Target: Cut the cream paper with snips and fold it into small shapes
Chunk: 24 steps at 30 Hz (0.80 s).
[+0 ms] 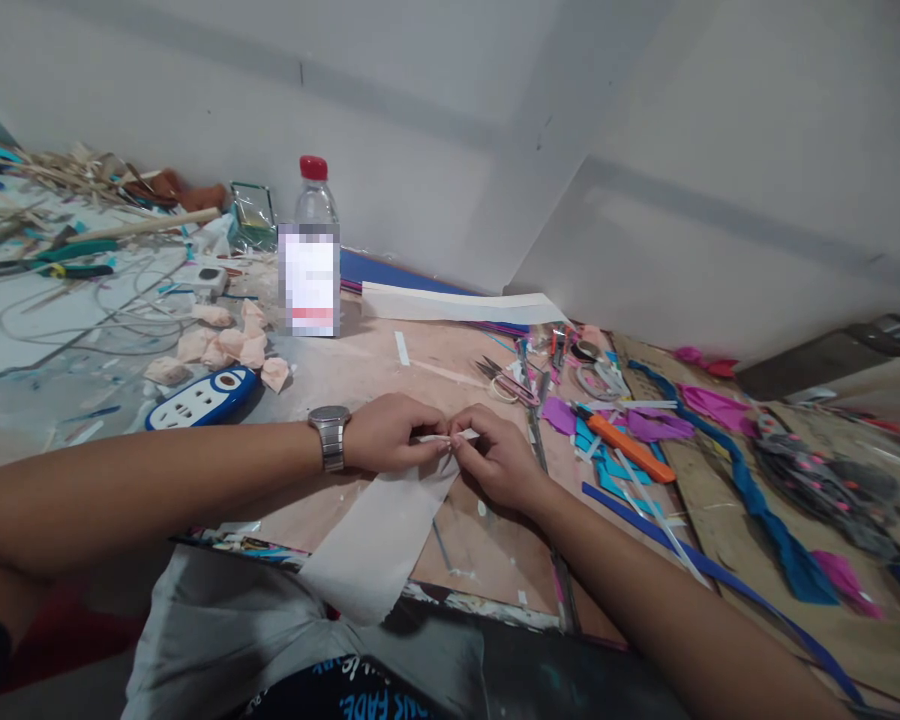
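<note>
A pale strip (379,540), of paper or thin cloth, runs from my fingers down over the table's front edge. My left hand (394,432), below a metal wristwatch (331,436), pinches the strip's far end. Fingertip to fingertip with it, my right hand (495,458) pinches the same end, which looks gathered or folded narrow. Both hands are closed just above the wooden board (487,560). Beyond the right hand lie scissors (506,380) with pink handles. The exact fold between the fingertips is hidden.
A red-capped bottle (316,205) stands at the back. On the left are crumpled peach pieces (229,345), a blue-white power strip (204,398) and pliers (79,252). An orange cutter (630,447), blue scraps and a twisted blue strip (765,520) lie right. A long white strip (457,305) rests behind.
</note>
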### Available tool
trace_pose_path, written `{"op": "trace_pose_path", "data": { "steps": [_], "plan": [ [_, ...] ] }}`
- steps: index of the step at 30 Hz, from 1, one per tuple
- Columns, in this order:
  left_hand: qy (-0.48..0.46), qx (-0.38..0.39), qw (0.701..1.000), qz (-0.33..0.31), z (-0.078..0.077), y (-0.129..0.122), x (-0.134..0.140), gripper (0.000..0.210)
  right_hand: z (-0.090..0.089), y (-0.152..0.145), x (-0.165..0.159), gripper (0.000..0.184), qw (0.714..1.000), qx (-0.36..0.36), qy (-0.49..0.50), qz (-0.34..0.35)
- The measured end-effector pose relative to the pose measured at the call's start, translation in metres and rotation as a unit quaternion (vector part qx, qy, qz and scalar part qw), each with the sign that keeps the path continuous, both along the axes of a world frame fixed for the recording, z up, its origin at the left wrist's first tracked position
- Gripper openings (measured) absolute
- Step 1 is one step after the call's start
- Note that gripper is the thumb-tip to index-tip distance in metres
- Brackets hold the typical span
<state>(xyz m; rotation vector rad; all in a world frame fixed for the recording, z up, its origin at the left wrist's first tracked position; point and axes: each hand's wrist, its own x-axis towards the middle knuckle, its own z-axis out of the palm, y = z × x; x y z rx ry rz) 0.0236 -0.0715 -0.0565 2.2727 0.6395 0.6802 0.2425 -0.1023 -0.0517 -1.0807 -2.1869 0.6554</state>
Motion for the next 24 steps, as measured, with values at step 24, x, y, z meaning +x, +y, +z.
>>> {"op": "trace_pose_path", "data": {
  "steps": [24],
  "plan": [
    [-0.012,-0.019,1.000,0.007,-0.0016,-0.0003,-0.0003,0.033,0.0003,0.0009,0.0038,0.017,0.999,-0.022,0.020,-0.017]
  ]
}}
